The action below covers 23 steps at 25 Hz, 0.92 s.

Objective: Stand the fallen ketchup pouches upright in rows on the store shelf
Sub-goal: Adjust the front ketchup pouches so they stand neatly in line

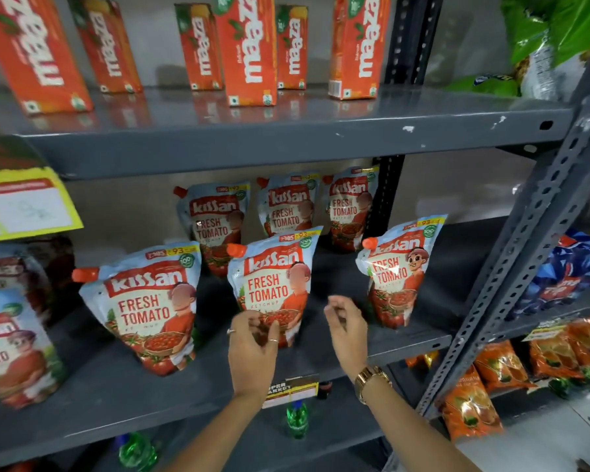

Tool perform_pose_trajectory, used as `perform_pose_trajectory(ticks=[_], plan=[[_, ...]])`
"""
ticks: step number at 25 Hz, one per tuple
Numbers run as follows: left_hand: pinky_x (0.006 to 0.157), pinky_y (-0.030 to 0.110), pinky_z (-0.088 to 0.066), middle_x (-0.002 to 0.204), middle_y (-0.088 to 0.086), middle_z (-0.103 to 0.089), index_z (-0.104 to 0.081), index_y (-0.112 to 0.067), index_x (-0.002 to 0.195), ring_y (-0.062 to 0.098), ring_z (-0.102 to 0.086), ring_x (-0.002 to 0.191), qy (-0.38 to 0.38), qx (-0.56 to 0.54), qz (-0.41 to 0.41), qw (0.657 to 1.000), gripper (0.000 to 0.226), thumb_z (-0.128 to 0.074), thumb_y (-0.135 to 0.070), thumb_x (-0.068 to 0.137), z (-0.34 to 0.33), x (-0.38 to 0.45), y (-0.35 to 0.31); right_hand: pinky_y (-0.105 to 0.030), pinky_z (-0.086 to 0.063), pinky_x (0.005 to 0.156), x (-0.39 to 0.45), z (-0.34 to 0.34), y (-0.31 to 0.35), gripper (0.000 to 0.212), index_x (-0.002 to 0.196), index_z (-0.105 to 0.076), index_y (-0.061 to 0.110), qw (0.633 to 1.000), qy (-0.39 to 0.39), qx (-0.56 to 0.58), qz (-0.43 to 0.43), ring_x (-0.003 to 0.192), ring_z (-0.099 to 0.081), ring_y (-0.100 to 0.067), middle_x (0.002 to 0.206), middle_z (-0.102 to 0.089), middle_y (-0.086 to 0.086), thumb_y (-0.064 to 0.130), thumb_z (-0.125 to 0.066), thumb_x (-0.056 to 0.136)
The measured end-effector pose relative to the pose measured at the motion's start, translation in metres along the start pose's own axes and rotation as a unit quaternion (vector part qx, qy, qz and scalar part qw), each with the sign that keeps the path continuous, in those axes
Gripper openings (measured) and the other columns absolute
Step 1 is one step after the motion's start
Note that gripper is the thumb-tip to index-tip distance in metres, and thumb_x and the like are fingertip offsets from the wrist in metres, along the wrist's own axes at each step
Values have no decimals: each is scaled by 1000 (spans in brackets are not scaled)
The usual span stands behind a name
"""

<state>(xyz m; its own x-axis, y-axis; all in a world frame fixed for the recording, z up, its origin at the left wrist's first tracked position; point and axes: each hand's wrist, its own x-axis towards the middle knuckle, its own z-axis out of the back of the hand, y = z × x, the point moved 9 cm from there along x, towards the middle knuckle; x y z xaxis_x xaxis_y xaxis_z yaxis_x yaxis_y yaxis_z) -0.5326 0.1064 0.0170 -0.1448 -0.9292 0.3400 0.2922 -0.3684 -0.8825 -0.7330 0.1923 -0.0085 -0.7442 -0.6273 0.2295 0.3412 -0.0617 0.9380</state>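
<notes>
Pouches: six pale-blue plastic Kissan ketchup pouches with orange-red spouts, all on the grey metal middle shelf (338, 338), all upright as far as I can see.
Front row: left pouch (150, 308), middle pouch (273, 284), right pouch (397, 270). The left one leans a bit and stands nearer the shelf edge.
Back row: three more (218, 216), (288, 207), (349, 206), tucked behind, fairly even.
Left hand: the ringed left hand (252, 352) is right at the base of the middle front pouch, fingers loosely curled and half open. Looks like it's touching or barely off it, not gripping anything.
Right hand: the right hand (346, 332), gold watch on the wrist, hovers just beside that same pouch, fingers bent and apart, holding nothing.
Progress: pretty much done I'd say, no fallen pouches in sight. What's left looks like straightening that left front pouch and evening the gaps.
Around: orange Maaza juice cartons (249, 49) on the shelf above, orange snack bags (501, 366) on the next rack.
</notes>
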Motion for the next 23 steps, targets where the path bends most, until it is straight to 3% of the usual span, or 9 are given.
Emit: perform_pose_trajectory(ticks=[3,6,8,11,16,23], plan=[[97,35,-43,118,7,-52,-41,-5,126,22,-50,112,61,-32,68,995,68,-77,-22,71,-5,9,29,-30,-39,101,-14,-48,-1,44,131,-44,16,983,172,1,-56,115,-47,-11,122,-51,4,23,-55,90],[114,52,-25,126,-1,-58,-40,-20,130,20,-47,123,182,-3,76,980,67,-72,-35,73,-26,11,39,-25,-34,96,-20,-68,8,52,134,-35,20,963,261,-56,-40,111,-41,-5,117,-48,10,29,-57,88],[114,54,-21,123,3,-62,-43,-20,128,25,-48,123,181,14,91,979,60,-71,-32,76,-28,11,44,-27,-36,96,-18,-65,6,48,129,-38,21,962,261,-64,-43,113,-44,-7,119,-53,8,32,-58,87],[111,55,-28,122,3,-63,-43,-23,127,27,-49,122,205,21,85,975,61,-71,-36,74,-34,6,44,-35,-43,100,-18,-51,-1,40,118,-44,22,970,232,-62,-37,116,-52,-13,120,-60,2,35,-61,84],[110,54,-30,121,4,-61,-41,-23,130,30,-39,127,225,24,88,970,65,-71,-37,74,-45,-9,38,-39,-46,99,-26,-26,-10,30,105,-47,25,974,220,-48,-28,109,-56,-5,110,-63,11,36,-64,82],[104,39,-39,124,6,-58,-39,-22,132,25,-42,125,242,14,92,966,65,-71,-28,76,-57,-18,28,-46,-43,104,-27,-8,-17,41,111,-47,26,980,193,-31,-31,117,-54,-14,120,-62,3,43,-65,78]])
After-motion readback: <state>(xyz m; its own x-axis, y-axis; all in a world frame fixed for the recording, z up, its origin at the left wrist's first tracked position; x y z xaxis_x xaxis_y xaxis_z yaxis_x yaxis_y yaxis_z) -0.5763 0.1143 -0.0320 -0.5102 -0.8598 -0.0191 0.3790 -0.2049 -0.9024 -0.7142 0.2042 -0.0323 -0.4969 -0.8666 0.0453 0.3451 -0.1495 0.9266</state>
